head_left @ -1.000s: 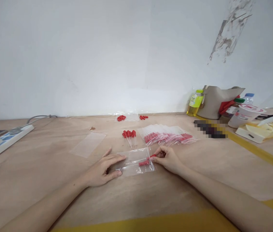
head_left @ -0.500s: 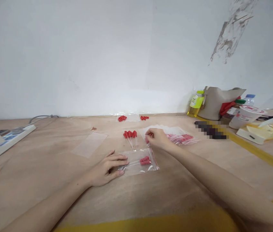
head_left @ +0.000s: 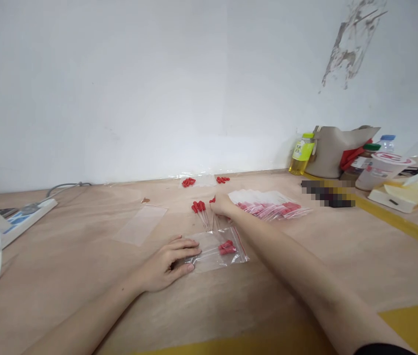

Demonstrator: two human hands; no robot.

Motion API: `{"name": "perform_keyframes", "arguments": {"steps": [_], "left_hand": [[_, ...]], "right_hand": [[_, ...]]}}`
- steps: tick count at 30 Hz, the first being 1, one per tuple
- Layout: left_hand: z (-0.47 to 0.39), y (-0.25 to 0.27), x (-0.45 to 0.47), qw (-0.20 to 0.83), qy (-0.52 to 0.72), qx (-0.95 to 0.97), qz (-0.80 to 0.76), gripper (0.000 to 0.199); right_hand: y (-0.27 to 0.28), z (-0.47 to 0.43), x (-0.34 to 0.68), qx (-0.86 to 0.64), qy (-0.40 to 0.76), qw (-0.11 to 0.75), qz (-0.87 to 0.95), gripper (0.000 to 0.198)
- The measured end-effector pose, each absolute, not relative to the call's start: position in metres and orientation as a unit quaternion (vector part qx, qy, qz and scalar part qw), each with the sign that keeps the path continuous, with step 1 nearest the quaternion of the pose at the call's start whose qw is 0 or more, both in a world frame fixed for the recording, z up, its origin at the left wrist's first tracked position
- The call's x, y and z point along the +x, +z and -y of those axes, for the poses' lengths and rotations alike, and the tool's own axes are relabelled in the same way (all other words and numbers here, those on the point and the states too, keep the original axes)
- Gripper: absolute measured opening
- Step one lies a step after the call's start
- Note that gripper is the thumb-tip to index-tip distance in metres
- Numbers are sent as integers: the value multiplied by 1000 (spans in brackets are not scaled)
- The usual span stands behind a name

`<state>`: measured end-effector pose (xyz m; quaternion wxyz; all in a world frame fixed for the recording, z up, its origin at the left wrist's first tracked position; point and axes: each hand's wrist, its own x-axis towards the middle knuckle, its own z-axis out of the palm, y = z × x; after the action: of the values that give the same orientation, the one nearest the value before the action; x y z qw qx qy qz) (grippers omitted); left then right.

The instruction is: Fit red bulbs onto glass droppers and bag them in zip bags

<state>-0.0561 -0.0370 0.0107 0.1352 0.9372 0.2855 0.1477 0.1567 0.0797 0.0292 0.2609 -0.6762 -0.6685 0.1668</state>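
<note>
My left hand lies with its fingers stretched out and apart, the tips resting on the left end of a clear zip bag. Inside that bag are droppers with red rubber bulbs, their bulbs toward the red-striped zip edge at right. Just behind the bag, my right hand is closed in a pinch on a dropper; its red bulb shows at the fingertips and the exact grip is partly hidden. Beside it, to the left, several loose droppers lie side by side.
Filled bags overlap in a row at right. Flat clear film lies at left, with loose red bulbs near the wall. A power strip stands far left; a yellow-capped bottle, grey bag and cup stand right.
My right hand has moved left from the filled bags to the loose droppers and pinched one. More red bulbs show in the zip bag; fewer droppers lie loose in view. The left hand stays on the bag.
</note>
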Motion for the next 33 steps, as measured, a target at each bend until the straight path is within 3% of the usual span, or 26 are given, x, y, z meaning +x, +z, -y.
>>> {"name": "perform_keyframes", "arguments": {"steps": [5,7,9,13,19,27,33], "left_hand": [[37,12,-57,139,144,937,-288,36],[36,11,-57,141,141,937,-287,35],[34,10,-58,143,137,937,-287,34],[33,9,-59,144,126,937,-293,34],[35,10,-58,144,122,936,-297,34],[38,14,-57,142,132,934,-299,38],[42,16,-57,166,148,923,-315,48]], "right_hand": [[31,-50,193,-636,126,379,661,32],[25,-32,211,-576,135,517,619,34],[15,-13,228,-537,194,588,573,34],[-6,14,247,-486,323,645,493,36],[-14,22,253,-455,371,704,400,39],[-11,33,241,-448,493,665,338,30],[-11,43,232,-477,529,527,463,26]]}}
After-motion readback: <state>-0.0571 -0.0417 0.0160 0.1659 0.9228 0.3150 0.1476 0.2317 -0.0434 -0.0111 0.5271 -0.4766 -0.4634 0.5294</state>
